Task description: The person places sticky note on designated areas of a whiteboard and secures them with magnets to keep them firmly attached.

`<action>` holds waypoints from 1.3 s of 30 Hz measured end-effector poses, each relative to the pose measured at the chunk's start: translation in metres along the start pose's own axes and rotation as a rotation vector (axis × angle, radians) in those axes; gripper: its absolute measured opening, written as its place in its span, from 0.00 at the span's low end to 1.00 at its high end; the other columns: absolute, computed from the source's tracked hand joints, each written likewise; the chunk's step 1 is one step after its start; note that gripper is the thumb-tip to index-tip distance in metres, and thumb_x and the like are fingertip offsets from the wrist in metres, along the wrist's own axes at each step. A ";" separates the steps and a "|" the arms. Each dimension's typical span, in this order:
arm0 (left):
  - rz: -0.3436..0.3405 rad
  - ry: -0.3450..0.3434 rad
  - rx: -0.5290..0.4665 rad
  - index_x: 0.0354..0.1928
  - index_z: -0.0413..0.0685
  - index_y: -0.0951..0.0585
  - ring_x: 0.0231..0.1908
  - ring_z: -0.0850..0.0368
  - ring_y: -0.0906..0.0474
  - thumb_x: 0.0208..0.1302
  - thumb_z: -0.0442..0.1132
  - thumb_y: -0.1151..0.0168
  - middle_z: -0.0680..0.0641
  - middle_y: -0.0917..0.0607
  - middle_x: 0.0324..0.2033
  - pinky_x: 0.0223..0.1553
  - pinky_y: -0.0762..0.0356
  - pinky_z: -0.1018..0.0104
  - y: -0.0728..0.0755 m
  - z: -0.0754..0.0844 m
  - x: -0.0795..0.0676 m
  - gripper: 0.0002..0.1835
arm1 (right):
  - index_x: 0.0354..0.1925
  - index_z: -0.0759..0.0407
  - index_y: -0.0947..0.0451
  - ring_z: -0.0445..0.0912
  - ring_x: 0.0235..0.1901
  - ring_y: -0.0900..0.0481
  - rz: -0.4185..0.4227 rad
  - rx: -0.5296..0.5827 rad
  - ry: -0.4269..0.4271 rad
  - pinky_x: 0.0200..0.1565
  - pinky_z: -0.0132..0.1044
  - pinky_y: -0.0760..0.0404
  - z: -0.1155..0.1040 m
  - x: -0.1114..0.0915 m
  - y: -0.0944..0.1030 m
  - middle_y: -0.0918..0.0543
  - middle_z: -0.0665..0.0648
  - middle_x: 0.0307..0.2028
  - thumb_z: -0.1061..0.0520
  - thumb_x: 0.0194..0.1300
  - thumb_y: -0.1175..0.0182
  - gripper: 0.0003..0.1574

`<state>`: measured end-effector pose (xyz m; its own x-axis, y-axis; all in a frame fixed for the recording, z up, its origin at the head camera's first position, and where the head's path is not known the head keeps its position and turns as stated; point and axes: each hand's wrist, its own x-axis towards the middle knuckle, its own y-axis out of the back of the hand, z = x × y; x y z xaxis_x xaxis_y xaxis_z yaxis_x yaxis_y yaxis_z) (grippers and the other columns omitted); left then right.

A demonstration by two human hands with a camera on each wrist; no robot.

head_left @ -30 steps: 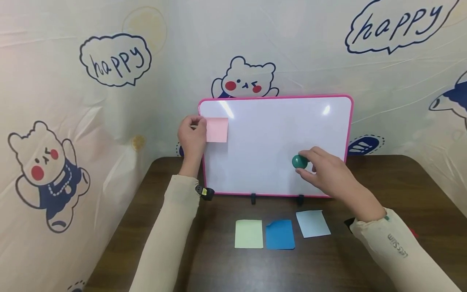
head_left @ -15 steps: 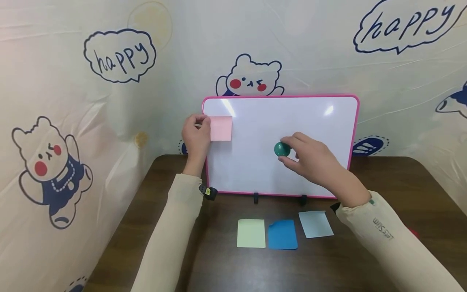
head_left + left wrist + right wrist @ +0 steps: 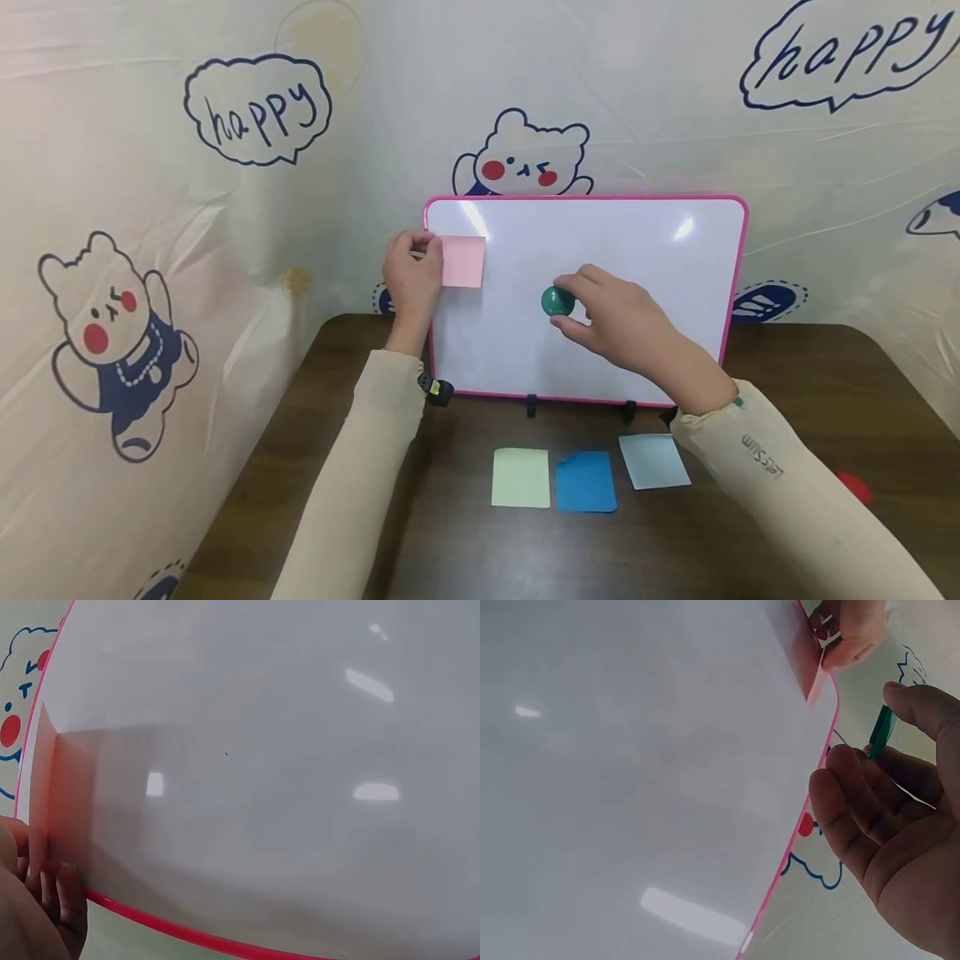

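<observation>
My left hand (image 3: pixel 414 279) pinches the left edge of a pink sticky note (image 3: pixel 463 262) at the upper left of a pink-framed whiteboard (image 3: pixel 637 242). In the left wrist view the pink note (image 3: pixel 71 802) stands at an angle, its shadow falling on the board. Between thumb and finger, my right hand (image 3: pixel 618 321) holds a round green magnet (image 3: pixel 557 301) in front of the board's middle, to the right of the note. The right wrist view shows the green magnet (image 3: pixel 882 731) edge-on, with the other fingers loosely bent.
On the dark table (image 3: pixel 465 550) before the board lie a pale green note (image 3: pixel 521 477), a blue note (image 3: pixel 586 482) and a light blue note (image 3: pixel 654 461). A red round thing (image 3: pixel 855 486) shows beyond the right sleeve. Black feet (image 3: pixel 531 406) support the board.
My right hand has carried the green magnet left and a little up across the board, closer to the pink note. The left hand keeps its hold at the board's left edge.
</observation>
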<state>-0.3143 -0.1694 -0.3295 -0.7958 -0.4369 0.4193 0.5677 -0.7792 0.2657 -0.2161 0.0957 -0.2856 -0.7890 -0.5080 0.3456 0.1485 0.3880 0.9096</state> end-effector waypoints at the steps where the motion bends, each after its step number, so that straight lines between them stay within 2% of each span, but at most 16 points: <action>1: 0.000 0.003 0.002 0.45 0.44 0.17 0.41 0.56 0.25 0.72 0.43 0.40 0.48 0.21 0.41 0.37 0.19 0.66 0.000 0.000 0.000 0.10 | 0.58 0.63 0.22 0.51 0.42 0.19 0.002 -0.002 0.004 0.43 0.48 0.15 -0.001 0.001 0.000 0.19 0.59 0.45 0.51 0.62 0.26 0.31; 8: 0.012 0.008 0.005 0.47 0.45 0.19 0.40 0.56 0.25 0.71 0.44 0.39 0.48 0.22 0.41 0.37 0.19 0.67 -0.001 -0.003 0.002 0.11 | 0.57 0.63 0.22 0.50 0.41 0.19 0.024 -0.011 0.054 0.43 0.47 0.15 -0.006 0.007 0.000 0.19 0.59 0.44 0.51 0.61 0.26 0.31; 14: 0.020 0.030 -0.062 0.57 0.45 0.25 0.39 0.56 0.26 0.71 0.42 0.37 0.46 0.23 0.45 0.38 0.18 0.67 0.001 -0.005 0.001 0.17 | 0.58 0.64 0.22 0.50 0.40 0.19 0.024 -0.011 0.073 0.43 0.46 0.15 -0.012 0.015 0.000 0.19 0.59 0.44 0.51 0.62 0.26 0.31; 20: 0.010 0.030 -0.123 0.59 0.45 0.24 0.40 0.56 0.24 0.71 0.42 0.37 0.47 0.23 0.48 0.40 0.18 0.67 0.002 -0.007 0.002 0.18 | 0.59 0.64 0.23 0.50 0.42 0.19 0.018 -0.006 0.075 0.44 0.46 0.16 -0.019 0.028 0.002 0.19 0.60 0.45 0.51 0.63 0.28 0.31; 30: -0.018 0.023 -0.165 0.55 0.44 0.20 0.46 0.53 0.25 0.71 0.45 0.37 0.47 0.22 0.45 0.39 0.18 0.64 0.000 -0.010 0.003 0.16 | 0.62 0.60 0.24 0.50 0.46 0.21 -0.053 0.033 -0.009 0.48 0.44 0.17 -0.031 0.064 -0.003 0.20 0.58 0.49 0.47 0.64 0.29 0.34; 39: -0.011 0.051 -0.153 0.54 0.44 0.20 0.42 0.56 0.24 0.71 0.46 0.36 0.47 0.21 0.44 0.40 0.17 0.64 -0.002 -0.009 0.006 0.16 | 0.62 0.59 0.25 0.48 0.47 0.23 -0.067 0.036 -0.038 0.51 0.42 0.20 -0.034 0.106 -0.017 0.21 0.57 0.50 0.45 0.65 0.31 0.33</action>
<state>-0.3217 -0.1747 -0.3356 -0.8135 -0.4476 0.3713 0.5237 -0.8414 0.1331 -0.2822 0.0089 -0.2563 -0.8183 -0.5047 0.2749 0.0738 0.3822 0.9211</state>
